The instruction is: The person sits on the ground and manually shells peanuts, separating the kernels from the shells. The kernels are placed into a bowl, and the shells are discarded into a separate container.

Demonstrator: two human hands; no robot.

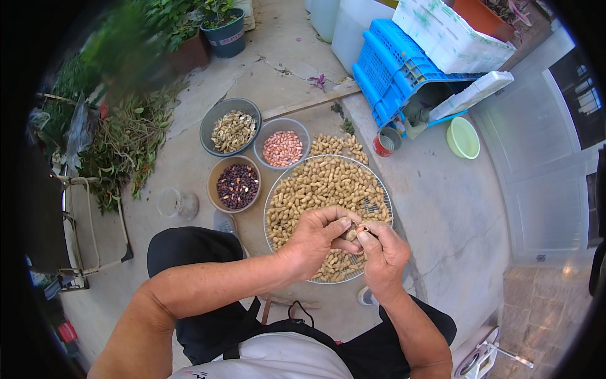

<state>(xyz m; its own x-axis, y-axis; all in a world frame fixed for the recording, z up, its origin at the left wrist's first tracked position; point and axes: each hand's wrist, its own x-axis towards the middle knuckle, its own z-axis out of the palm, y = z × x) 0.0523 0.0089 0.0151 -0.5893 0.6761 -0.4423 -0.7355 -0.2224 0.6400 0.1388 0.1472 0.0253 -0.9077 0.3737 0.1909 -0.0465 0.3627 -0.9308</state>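
Over a round wire rack (268, 237) heaped with unshelled peanuts (326, 177), my left hand (319, 237) and my right hand (384, 248) meet. A split peanut shell (351, 234) sits between the left fingers. The right thumb and forefinger pinch a shell piece (363, 229), with a pinkish kernel partly showing. Beyond the rack, a clear bowl (306, 142) holds pink peanut kernels (282, 148). To its left, a grey bowl (205, 135) contains empty shells (233, 131). Dark purple kernels (237, 185) with a few lighter ones fill a brown bowl (212, 189).
More peanuts (338, 144) lie on the concrete behind the rack. A red tin can (386, 142), a pale green basin (463, 138) and a blue plastic crate (395, 68) stand at right. A clear jar (178, 203) is at left, near a metal frame (94, 227) and cut branches (137, 137).
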